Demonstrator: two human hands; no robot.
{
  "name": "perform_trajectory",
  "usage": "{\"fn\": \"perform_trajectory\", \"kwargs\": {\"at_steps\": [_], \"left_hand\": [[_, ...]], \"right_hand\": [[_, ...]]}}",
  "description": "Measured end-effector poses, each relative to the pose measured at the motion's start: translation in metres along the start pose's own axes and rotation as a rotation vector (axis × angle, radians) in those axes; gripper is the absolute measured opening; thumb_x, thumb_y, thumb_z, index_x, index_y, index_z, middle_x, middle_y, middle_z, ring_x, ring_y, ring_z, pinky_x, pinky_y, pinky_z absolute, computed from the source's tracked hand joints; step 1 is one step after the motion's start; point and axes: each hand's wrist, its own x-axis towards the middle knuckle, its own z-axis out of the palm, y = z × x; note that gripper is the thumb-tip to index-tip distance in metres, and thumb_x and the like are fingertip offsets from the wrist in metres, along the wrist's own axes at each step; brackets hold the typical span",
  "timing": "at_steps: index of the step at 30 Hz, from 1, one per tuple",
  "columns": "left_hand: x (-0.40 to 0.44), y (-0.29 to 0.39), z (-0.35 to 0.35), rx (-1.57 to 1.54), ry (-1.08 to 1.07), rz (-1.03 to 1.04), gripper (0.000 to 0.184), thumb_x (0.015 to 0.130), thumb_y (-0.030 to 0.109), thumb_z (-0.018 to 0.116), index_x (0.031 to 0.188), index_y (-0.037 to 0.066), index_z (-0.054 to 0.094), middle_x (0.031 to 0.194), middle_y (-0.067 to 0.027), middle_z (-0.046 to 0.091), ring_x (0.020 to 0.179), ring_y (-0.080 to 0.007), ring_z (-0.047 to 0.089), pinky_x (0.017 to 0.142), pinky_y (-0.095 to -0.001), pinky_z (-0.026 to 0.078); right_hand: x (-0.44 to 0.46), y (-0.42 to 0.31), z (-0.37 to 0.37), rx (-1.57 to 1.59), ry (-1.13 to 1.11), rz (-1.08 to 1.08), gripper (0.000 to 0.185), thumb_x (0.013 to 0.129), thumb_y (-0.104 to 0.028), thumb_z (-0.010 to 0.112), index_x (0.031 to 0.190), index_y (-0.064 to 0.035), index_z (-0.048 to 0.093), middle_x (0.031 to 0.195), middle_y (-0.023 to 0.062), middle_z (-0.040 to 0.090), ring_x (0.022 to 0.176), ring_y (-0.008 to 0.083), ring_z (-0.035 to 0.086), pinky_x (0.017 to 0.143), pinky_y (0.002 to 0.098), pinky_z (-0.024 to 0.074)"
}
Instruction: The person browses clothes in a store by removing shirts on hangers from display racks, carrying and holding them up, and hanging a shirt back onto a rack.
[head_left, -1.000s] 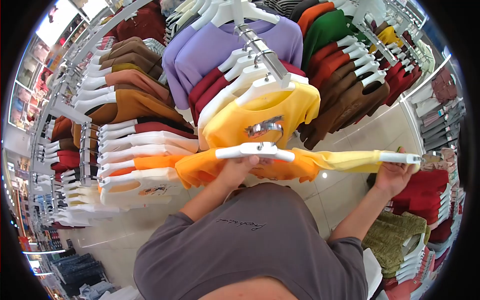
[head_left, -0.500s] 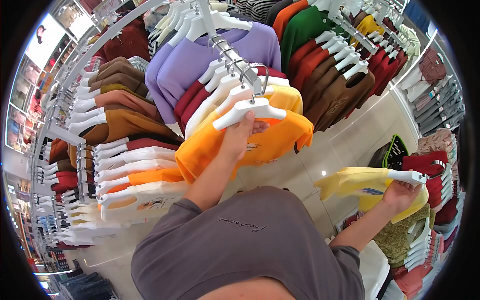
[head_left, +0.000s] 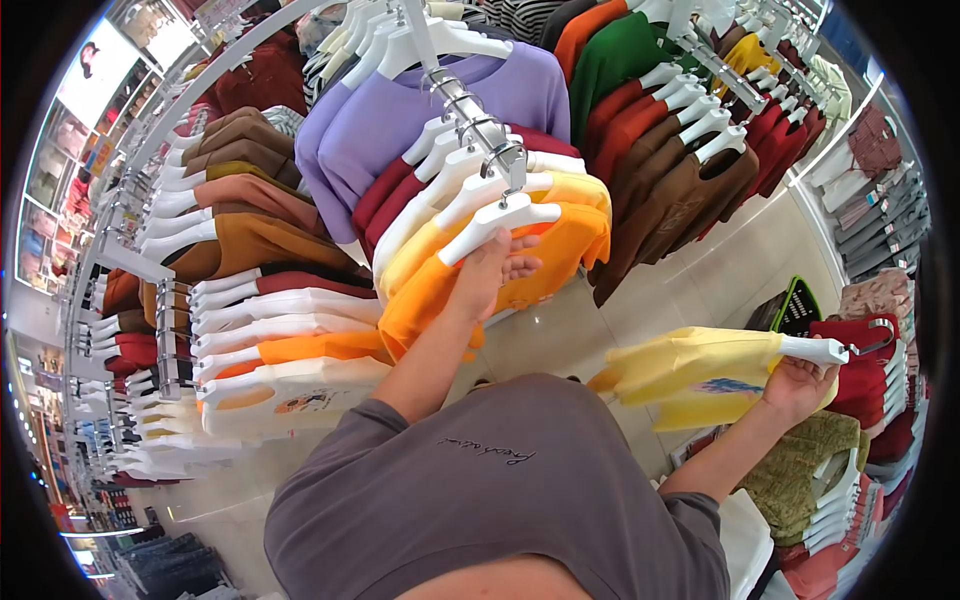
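An orange shirt (head_left: pixel 548 278) hangs on a white hanger (head_left: pixel 500 222) at the front end of the centre rack's metal arm (head_left: pixel 480 122). My left hand (head_left: pixel 488 272) touches that hanger from below, thumb up against it and the other fingers apart. At the right, my right hand (head_left: pixel 797 388) is closed round a second white hanger (head_left: pixel 815 350), which bears a pale yellow shirt (head_left: pixel 700 372) with a blue print. This hanger's hook points right. Behind the orange shirt hang a yellow shirt (head_left: pixel 590 188) and several cream and dark red ones.
Purple shirts (head_left: pixel 440 110) hang further back on the centre rack. Brown shirts (head_left: pixel 680 205) hang to its right, and a left rack (head_left: pixel 140 262) holds many shirts. A black basket with a green rim (head_left: pixel 797 305) and green knitwear (head_left: pixel 805 465) are at the right.
The orange shirt has moved up from in front of me onto the rack arm, with its hanger now turned more edge-on. My right hand has carried the pale yellow shirt down and away from it.
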Motion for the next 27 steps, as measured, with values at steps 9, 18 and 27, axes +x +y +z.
{"fn": "perform_trajectory", "kwargs": {"at_steps": [9,18,27], "left_hand": [[-0.031,0.034,0.017,0.382,0.024,0.462,0.033,0.098,0.023,0.053,0.120,-0.003,0.056,0.108,-0.0133,0.065,0.095,-0.0184,0.063,0.085,-0.0322,0.049],[0.011,0.123,0.045,1.029,0.328,1.256,0.034,0.086,0.019,0.067,0.114,0.001,0.062,0.114,-0.0167,0.063,0.110,-0.0324,0.056,0.095,-0.0405,0.043],[0.054,0.118,0.049,1.237,0.215,1.189,0.017,0.077,0.022,0.072,0.082,0.006,0.069,0.100,-0.0092,0.068,0.112,-0.0353,0.053,0.097,-0.0450,0.040]], "right_hand": [[-0.010,0.020,0.023,-0.025,0.035,0.066,0.043,0.093,-0.037,0.060,0.119,-0.0030,0.053,0.121,0.0171,0.059,0.110,0.0237,0.057,0.095,0.0371,0.0461],[0.000,0.030,0.013,-0.023,-0.027,0.130,0.044,0.092,-0.036,0.060,0.118,-0.0005,0.053,0.119,0.0176,0.061,0.108,0.0239,0.059,0.095,0.0380,0.0477],[-0.005,0.034,0.011,-0.027,-0.007,0.136,0.042,0.093,-0.036,0.060,0.116,-0.0011,0.056,0.117,0.0169,0.062,0.104,0.0233,0.061,0.091,0.0368,0.0499]]}}
